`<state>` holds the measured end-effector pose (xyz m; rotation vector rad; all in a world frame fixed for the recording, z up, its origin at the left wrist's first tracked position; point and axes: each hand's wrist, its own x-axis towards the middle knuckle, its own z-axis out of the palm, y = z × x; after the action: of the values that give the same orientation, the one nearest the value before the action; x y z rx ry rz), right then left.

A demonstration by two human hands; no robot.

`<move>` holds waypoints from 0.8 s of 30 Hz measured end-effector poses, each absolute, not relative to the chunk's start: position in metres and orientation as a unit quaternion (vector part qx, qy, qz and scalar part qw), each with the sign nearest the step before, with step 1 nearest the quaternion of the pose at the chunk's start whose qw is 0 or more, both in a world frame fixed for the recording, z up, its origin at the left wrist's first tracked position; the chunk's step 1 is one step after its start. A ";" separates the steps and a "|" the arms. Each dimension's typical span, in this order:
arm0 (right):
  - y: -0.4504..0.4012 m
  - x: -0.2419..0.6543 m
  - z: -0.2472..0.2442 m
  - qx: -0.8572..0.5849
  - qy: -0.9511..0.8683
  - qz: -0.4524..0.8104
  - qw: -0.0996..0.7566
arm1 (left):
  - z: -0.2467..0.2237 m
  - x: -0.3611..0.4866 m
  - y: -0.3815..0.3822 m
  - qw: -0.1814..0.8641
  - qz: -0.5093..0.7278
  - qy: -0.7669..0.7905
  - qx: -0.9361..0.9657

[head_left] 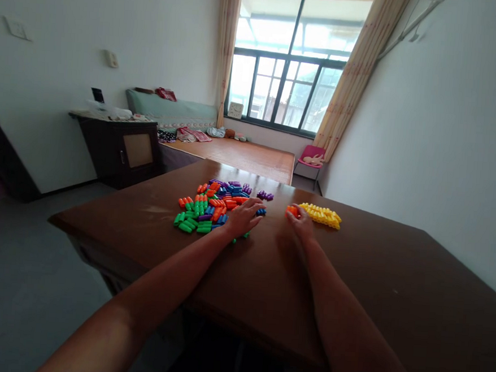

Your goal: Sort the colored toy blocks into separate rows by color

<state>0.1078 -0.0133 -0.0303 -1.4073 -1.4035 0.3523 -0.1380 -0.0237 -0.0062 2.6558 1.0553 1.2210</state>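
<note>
My left hand point(245, 216) lies over the right side of a mixed pile of plastic pieces point(205, 226), its fingers stretched out and apart. Green, orange, blue and purple pieces make up the pile; some sit under the hand, hidden. Close to its fingertips is a small blue piece point(261, 212). My right hand point(302, 222) is closed round an orange plastic piece point(291, 211), held low at the table, just left of a group of yellow pieces point(322, 215). The yellow pieces lie side by side in a band.
All this lies on a brown wooden table point(262, 277). Purple pieces point(265, 195) rest at the pile's far right. Beyond the table stand a bed point(250, 156), a dark cabinet point(106, 148) and a pink chair point(312, 155). A white wall point(443, 126) runs along the right.
</note>
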 end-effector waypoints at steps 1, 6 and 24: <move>-0.011 0.127 -0.032 -0.624 -0.552 0.109 0.542 | -0.006 -0.141 -0.022 0.014 0.397 0.339 0.853; -0.008 0.181 -0.041 -0.690 -0.440 0.108 0.564 | -0.006 -0.144 -0.018 0.010 0.407 0.340 0.848; 0.010 0.165 -0.038 -0.699 -0.561 -0.029 0.441 | 0.000 -0.148 -0.023 0.042 0.369 0.331 0.867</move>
<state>0.1649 0.0099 -0.0381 -1.7361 -1.3934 -0.0724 -0.1482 -0.0234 0.0003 2.6543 1.0129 1.1295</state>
